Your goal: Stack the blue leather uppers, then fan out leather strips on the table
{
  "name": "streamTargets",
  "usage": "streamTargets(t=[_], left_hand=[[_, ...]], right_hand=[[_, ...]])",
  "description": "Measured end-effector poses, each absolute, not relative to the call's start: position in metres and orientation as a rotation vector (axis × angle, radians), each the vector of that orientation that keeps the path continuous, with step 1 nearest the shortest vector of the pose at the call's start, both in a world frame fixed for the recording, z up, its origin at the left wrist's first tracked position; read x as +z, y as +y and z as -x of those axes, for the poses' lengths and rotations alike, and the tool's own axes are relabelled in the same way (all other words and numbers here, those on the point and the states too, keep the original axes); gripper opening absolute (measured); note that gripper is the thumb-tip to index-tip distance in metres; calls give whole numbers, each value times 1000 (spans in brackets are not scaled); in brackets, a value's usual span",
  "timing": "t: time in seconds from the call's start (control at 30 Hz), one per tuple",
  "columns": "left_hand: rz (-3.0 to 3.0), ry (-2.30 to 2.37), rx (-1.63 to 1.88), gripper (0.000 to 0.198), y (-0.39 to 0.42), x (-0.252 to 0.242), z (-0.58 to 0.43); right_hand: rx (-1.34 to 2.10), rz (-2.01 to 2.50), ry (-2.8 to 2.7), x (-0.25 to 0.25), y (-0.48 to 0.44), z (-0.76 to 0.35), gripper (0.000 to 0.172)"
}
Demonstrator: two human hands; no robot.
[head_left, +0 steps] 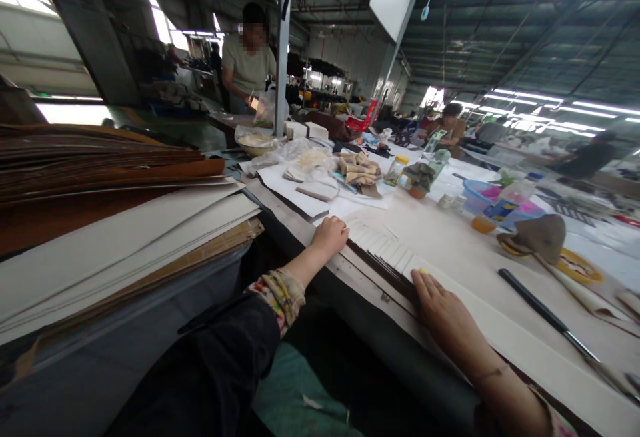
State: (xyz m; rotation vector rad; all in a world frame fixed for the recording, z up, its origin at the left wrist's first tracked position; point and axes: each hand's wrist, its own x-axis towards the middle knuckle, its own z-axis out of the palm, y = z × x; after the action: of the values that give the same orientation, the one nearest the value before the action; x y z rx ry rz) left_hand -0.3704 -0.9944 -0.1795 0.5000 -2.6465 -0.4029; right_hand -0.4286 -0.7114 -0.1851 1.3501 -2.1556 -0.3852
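Note:
A fanned stack of long pale strips with dark undersides lies along the near edge of the worktable. My left hand is closed at the stack's far left end, its fingers curled over the edge. Further right, my right hand rests on the stack with fingers stretched out and lying flat. A small yellow thing shows at the right fingertips; its kind is unclear. To the right of that hand lies a long tool with a black handle and metal shaft.
Brown and white sheets are piled on a grey bin at the left. Across the table stand a yellow-lidded jar, a bundle of tan pieces, a blue basin and a bottle. A person stands beyond a metal post.

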Motion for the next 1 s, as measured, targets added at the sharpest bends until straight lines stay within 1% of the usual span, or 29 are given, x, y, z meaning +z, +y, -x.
streamTargets(t=[0.23,0.43,0.7,0.87,1.0], left_hand=[[-521,-2834,-342,29,-989,-166,395],[-672,-2931,-477,21,-997,-156,410],[-763,-2937,-589,21,-1004,-159,420],[-796,-2910,-733,17,-1008,-156,419],[-841,-2840,-958,20,-1015,-152,419]], right_hand=[[-358,-1307,-2201,-183,-714,425,47],[-340,-1288,-2222,-185,-714,424,48],[-316,-1297,-2254,-180,-716,427,47],[-322,-1328,-2277,-175,-721,428,46],[-318,-1369,-2297,-173,-720,431,49]])
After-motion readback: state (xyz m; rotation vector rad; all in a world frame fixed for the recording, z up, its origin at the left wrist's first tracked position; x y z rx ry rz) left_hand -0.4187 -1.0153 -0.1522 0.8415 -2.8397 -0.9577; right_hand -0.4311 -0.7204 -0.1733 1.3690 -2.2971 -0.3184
